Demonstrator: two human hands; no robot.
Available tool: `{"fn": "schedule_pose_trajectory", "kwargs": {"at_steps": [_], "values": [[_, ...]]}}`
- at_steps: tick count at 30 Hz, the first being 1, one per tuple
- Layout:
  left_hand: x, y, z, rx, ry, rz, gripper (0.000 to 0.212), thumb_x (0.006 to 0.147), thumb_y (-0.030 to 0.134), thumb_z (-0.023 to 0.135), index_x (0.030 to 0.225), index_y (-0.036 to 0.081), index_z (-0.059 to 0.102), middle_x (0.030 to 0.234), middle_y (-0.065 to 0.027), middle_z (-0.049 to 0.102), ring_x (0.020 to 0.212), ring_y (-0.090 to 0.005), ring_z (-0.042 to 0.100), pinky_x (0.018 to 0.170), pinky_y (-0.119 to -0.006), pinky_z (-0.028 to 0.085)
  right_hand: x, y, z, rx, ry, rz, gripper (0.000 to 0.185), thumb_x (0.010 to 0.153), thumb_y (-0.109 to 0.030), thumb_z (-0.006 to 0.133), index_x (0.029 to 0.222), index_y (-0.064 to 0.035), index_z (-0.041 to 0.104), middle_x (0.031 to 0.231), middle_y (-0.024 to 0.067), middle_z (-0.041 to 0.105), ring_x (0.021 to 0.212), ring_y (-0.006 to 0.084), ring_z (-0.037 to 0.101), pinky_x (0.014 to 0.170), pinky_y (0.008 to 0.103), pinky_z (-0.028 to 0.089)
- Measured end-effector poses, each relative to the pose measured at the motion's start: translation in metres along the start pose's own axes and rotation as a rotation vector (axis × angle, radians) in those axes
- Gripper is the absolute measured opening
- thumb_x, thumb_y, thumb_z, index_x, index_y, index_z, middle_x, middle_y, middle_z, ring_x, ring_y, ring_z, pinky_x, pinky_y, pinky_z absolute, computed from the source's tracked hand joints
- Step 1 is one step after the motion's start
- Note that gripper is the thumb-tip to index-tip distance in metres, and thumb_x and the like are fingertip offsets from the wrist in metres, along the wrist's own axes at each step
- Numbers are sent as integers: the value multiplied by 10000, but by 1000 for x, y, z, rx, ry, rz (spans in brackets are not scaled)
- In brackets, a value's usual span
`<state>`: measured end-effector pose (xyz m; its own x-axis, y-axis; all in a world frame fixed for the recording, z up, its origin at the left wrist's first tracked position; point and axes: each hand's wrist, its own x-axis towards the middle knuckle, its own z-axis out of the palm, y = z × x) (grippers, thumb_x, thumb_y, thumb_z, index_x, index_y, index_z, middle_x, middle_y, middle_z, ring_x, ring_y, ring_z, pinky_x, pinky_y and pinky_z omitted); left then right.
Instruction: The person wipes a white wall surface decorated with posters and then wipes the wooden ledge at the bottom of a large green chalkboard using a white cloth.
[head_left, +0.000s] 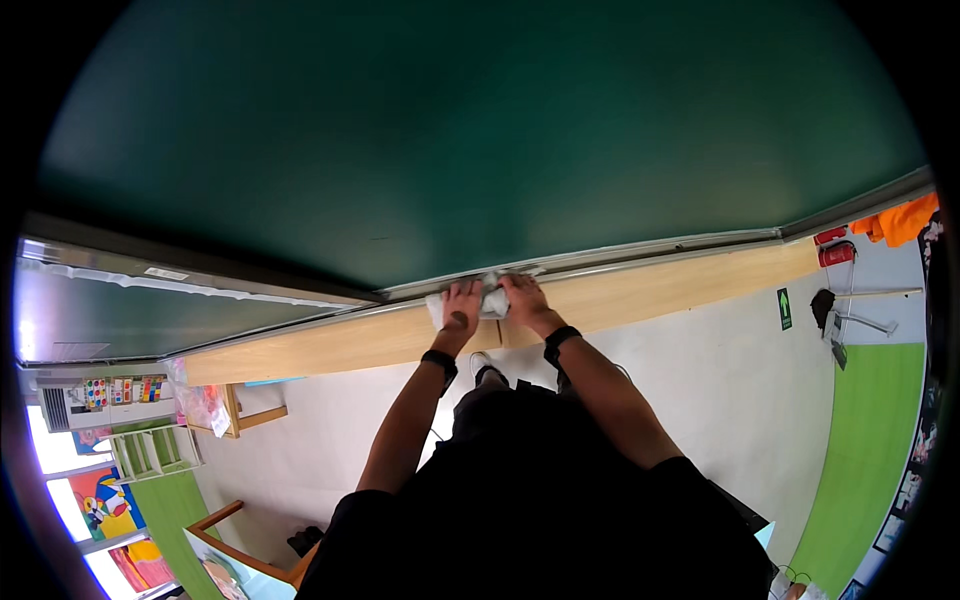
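Note:
A large green chalkboard (480, 135) fills the upper view, with a metal frame rail and ledge (637, 259) along its lower edge. My left hand (460, 304) presses on a white cloth (495, 301) at this ledge, fingers pointing toward the board. Close by on the right, my right hand (527, 296) rests on the ledge at the cloth's other side, its fingers bent. Part of the cloth is hidden beneath both hands. Under the ledge runs a light wooden panel (675, 289).
A sliding board's frame edge (225, 262) juts out at left. Red fire extinguishers (836, 255) and a broom (823, 301) are at the right wall. A wooden-framed table (240, 551) stands lower left, a white rack (155, 452) beyond it. My shoe (478, 363) is on the pale floor.

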<state>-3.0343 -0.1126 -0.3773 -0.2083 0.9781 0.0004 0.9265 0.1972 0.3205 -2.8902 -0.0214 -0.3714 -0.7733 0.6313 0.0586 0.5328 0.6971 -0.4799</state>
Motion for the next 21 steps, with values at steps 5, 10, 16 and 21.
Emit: {"fn": "schedule_pose_trajectory", "kwargs": {"at_steps": [5,10,16,21], "values": [[42,98,15,72,52,170,538,613,18,563,1136,68,450,1086,-98,504,1024,-316,454,805,-435,361,-27,92,-49,-130,51,143,367,696,-63,599,1044,-113,497,1132,111,537,1119,296,484,921,413,380],[46,160,38,26,217,223,556,710,39,535,1253,53,416,1296,-88,433,1164,-324,400,949,-436,335,-73,134,-89,-173,104,-6,333,714,-12,544,1033,-98,507,1273,132,451,1239,321,387,983,422,345],[-9,163,65,-126,-30,114,547,774,56,480,1311,134,408,1383,-52,365,1264,-297,337,1016,-427,289,-103,147,-107,-168,-179,-307,335,692,8,564,1012,-91,552,1263,163,446,1214,337,399,980,424,340],[-48,159,66,-227,43,-113,647,715,-23,478,1338,120,378,1408,-51,342,1291,-304,308,1045,-432,261,-95,117,-79,-117,-269,-483,398,666,46,583,1039,-84,533,1283,182,417,1234,366,366,979,454,333]]}}
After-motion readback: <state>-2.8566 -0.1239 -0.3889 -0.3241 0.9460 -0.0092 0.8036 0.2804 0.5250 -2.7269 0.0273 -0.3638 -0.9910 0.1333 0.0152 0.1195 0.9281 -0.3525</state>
